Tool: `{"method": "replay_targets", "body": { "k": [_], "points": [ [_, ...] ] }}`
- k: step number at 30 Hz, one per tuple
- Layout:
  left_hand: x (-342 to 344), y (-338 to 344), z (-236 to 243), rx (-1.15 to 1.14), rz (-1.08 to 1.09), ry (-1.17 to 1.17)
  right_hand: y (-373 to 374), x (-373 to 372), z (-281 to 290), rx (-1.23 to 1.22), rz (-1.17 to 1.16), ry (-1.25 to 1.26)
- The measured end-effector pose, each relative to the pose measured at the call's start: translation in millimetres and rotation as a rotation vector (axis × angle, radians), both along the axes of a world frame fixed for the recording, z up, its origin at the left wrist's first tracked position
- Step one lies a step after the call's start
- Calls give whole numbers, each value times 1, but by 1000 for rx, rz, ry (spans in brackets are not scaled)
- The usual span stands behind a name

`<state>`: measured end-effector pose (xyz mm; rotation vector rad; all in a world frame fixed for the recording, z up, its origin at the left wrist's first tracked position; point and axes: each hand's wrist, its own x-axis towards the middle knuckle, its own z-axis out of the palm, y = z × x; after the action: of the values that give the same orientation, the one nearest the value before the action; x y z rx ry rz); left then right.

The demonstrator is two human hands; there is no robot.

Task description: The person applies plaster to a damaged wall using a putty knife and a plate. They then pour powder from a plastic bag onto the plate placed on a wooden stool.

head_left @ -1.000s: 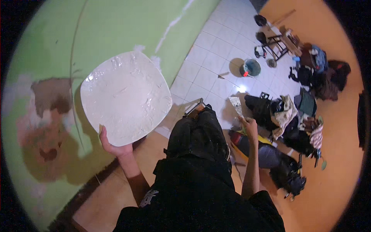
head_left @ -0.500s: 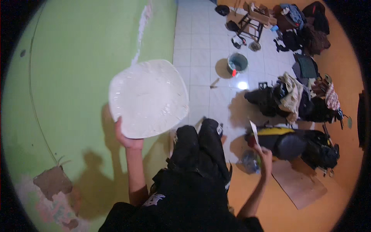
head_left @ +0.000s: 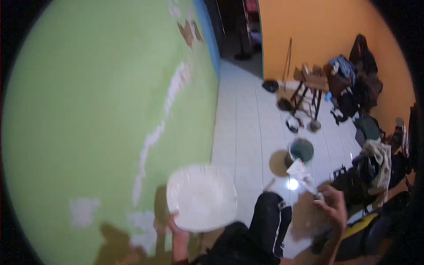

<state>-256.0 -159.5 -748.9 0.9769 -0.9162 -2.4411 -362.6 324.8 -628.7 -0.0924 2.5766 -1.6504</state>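
Observation:
My left hand [head_left: 176,227] grips the lower-left rim of a white, rounded-square plate [head_left: 201,196], held beside the green wall [head_left: 79,123] at waist level; pale material shows on its glossy surface. My right hand [head_left: 331,205] is closed round the handle of a putty knife [head_left: 300,174], its pale-coated blade angled up and away, to the right of the plate. A long white patched streak [head_left: 154,137] runs up the green wall, with other white and brown patches around it. The picture is a little blurred.
A bucket [head_left: 302,148] stands on the tiled floor [head_left: 238,132]. At the back are a stool with a box [head_left: 311,81], piled bags and clothes [head_left: 360,75] and a dark doorway [head_left: 238,31] beside an orange wall [head_left: 300,22]. A motorbike [head_left: 371,234] stands at lower right.
The view has swung up to show more of the green wall and the doorway. Both hands, with plate and putty knife, sit lower and farther right in the picture.

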Motion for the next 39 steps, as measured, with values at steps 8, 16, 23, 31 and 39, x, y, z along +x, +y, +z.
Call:
{"method": "replay_targets", "body": {
  "k": [8, 16, 23, 31, 39],
  "points": [
    [-21, 15, 49, -62, 90, 77, -137, -108, -46, -608, -103, -217],
    [-206, -22, 73, -150, 162, 116, -185, -314, -31, -111, 497, -241],
    [-425, -35, 126, -207, 170, 226, -167, -500, 42, -81, 676, -38],
    [-635, -32, 162, -79, 50, 265, -216, -658, 65, -249, 465, -56],
    [-801, -76, 157, -3, -36, 293, -259, -800, 96, -296, 204, -147]
  ]
}}
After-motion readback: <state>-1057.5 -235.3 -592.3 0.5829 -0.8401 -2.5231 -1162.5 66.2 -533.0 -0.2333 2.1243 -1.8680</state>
